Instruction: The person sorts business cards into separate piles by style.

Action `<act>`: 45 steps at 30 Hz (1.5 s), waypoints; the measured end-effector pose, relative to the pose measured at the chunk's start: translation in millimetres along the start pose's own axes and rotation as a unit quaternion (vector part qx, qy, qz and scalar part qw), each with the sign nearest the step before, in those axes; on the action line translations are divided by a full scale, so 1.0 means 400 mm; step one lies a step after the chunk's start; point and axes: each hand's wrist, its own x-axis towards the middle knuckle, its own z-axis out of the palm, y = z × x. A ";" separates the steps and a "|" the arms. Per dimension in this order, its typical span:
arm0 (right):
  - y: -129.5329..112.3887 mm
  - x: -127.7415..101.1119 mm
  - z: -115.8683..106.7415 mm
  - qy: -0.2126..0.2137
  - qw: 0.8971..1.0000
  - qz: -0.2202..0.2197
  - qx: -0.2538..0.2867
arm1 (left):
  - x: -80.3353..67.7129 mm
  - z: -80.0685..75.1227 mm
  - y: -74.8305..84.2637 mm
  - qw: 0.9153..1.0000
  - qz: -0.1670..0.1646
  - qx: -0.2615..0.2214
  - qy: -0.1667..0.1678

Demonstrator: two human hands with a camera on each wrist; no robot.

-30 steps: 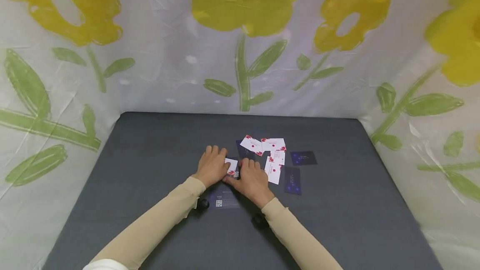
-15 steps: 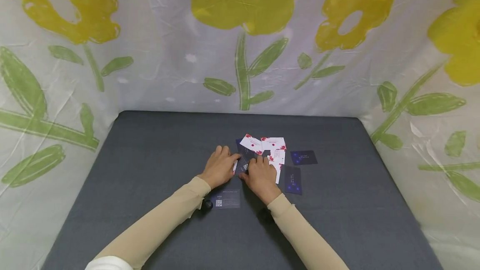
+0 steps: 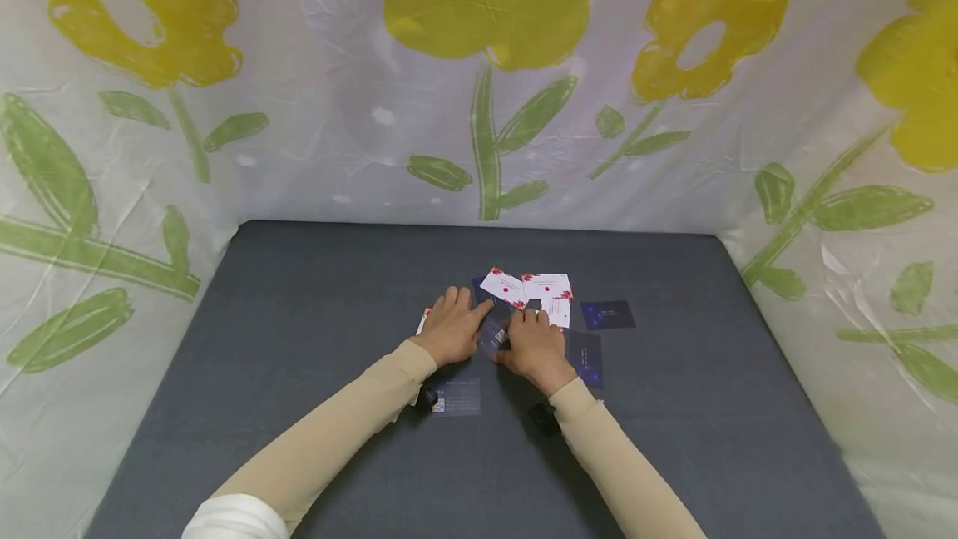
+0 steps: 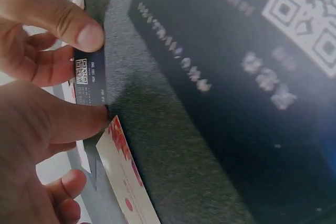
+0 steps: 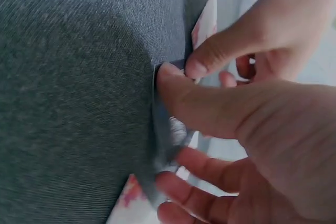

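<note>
From the head view, both hands, left hand (image 3: 451, 329) and right hand (image 3: 535, 345), pinch one dark card (image 3: 494, 333) at the middle of the grey worktop (image 3: 299, 339), with about three white cards (image 3: 545, 287) and three more dark cards (image 3: 606, 314) scattered round. Left wrist view: thumbs grip the dark card (image 4: 90, 82) by its ends, one white card (image 4: 126, 182) beside. Right wrist view: the thumb presses the card's corner (image 5: 168, 129)

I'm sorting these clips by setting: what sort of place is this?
Probably a makeshift recording booth: a grey cloth table walled by a flower-print plastic sheet, with business cards scattered before both hands.
</note>
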 end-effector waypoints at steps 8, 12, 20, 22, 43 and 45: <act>0.025 0.012 0.022 0.059 0.985 -0.025 0.160 | -0.010 -0.021 -0.011 0.997 -0.030 -0.014 0.068; 0.029 0.017 0.027 0.142 0.964 -0.039 0.222 | -0.019 -0.033 -0.029 0.992 -0.033 -0.015 0.121; 0.024 0.014 -0.012 0.164 0.920 -0.057 0.352 | -0.078 -0.113 -0.075 0.985 -0.048 -0.125 0.112; 0.018 0.007 -0.018 0.144 0.912 -0.058 0.379 | -0.101 -0.128 -0.086 0.973 -0.073 -0.201 0.081; 0.006 -0.110 0.070 -0.061 0.909 -0.043 0.410 | -0.269 -0.046 -0.101 0.935 -0.128 -0.327 -0.053; 0.003 -0.107 0.076 -0.059 0.915 -0.037 0.396 | -0.264 -0.037 -0.101 0.939 -0.136 -0.312 -0.051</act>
